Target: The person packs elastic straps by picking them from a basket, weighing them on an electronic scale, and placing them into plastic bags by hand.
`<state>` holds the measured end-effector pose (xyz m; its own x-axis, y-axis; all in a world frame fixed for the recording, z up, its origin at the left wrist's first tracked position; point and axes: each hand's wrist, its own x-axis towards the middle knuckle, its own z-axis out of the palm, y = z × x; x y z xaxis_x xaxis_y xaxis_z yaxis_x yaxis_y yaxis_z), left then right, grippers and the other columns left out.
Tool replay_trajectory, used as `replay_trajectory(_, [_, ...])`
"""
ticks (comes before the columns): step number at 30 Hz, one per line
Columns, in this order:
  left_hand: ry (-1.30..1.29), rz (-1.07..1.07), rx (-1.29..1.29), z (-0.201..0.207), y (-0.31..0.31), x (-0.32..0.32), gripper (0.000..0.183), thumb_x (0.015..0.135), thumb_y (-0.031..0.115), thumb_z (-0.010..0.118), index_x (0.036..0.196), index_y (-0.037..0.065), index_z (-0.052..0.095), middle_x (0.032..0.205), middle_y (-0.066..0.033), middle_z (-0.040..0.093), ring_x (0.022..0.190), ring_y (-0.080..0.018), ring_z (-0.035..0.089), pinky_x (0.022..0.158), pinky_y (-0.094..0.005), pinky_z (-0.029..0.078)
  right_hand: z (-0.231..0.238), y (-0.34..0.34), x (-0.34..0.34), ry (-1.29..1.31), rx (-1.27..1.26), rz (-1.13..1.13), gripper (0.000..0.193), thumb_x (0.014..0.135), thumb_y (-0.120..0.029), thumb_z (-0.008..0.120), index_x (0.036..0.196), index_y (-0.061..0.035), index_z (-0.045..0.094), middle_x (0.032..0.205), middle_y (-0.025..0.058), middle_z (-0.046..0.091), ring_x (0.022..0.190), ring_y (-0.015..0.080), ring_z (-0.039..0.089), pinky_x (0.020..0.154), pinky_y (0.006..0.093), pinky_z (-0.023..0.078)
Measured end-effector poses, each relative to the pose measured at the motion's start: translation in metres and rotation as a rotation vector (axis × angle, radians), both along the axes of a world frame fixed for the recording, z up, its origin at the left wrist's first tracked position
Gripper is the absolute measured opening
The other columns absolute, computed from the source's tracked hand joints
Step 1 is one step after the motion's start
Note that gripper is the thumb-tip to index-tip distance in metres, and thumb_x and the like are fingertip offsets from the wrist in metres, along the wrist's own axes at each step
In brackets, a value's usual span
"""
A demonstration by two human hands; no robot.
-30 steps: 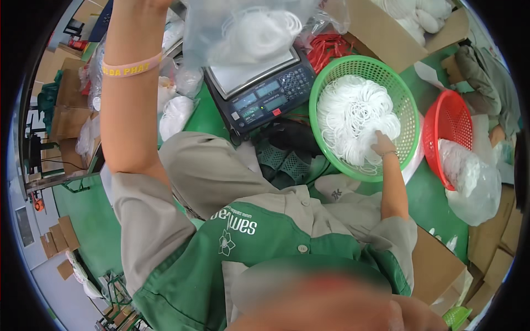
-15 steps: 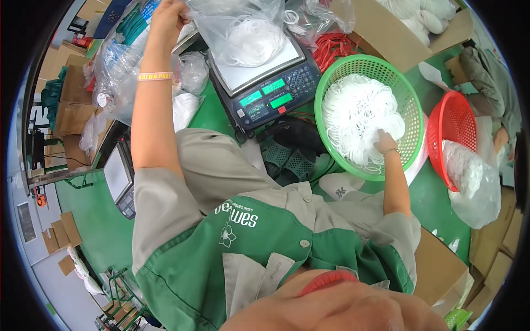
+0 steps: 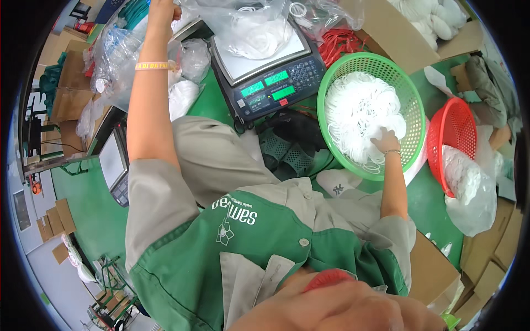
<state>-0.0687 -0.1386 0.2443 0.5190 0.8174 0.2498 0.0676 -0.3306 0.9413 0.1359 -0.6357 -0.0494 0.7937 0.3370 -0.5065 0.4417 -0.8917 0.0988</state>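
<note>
Bag (image 3: 260, 39) lowered, long axis leftward, left hand (image 3: 165, 12) fingers unclear, right hand (image 3: 388, 141) spread

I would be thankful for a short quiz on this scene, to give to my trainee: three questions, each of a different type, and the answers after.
1. Multiple choice. Where is the person's right hand?
A) Flat on the floor
B) At the white loops in the green basket
C) Inside a cardboard box

2. True or false. A clear bag with white items in it is seen over the plate of the scale.

3. Fill the gap. The second basket, to the right of the green one in the picture, is coloured ____.

Key:
1. B
2. True
3. red
</note>
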Motion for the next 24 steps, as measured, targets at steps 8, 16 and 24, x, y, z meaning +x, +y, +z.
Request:
replay_trajectory(8, [-0.076,0.096,0.099,-0.003,0.006,-0.005,0.062,0.083,0.036,0.048,0.134,0.013,0.024,0.121,-0.0098,0.048,0.040,-0.0074,0.031,0.038,-0.0215,0.027,-0.003,-0.001,0.001,-0.004,0.031,-0.027,0.069,0.065,-0.047,0.062,0.124,-0.0215,0.039,0.117,0.0130,0.041,0.107,0.0319,0.045,0.083,0.0458,0.042])
replay_trajectory(16, [-0.161,0.109,0.153,-0.002,0.013,-0.004,0.053,0.083,0.027,0.049,0.130,0.012,0.032,0.107,-0.0093,0.054,0.046,-0.0079,0.039,0.044,-0.0204,0.033,-0.011,-0.004,0.002,-0.034,0.049,0.000,0.070,0.065,-0.047,0.062,0.125,-0.0224,0.038,0.125,0.0128,0.036,0.110,0.0322,0.043,0.085,0.0461,0.041])
replay_trajectory(24, [0.190,-0.080,0.928,0.003,0.002,0.038,0.019,0.079,0.011,0.052,0.093,0.002,0.059,0.085,-0.0072,0.061,0.073,-0.0153,0.056,0.064,-0.0261,0.044,-0.009,0.000,0.001,0.059,0.016,0.004,0.065,0.068,-0.043,0.060,0.123,-0.0172,0.039,0.117,0.0156,0.045,0.103,0.0319,0.050,0.082,0.0441,0.043])
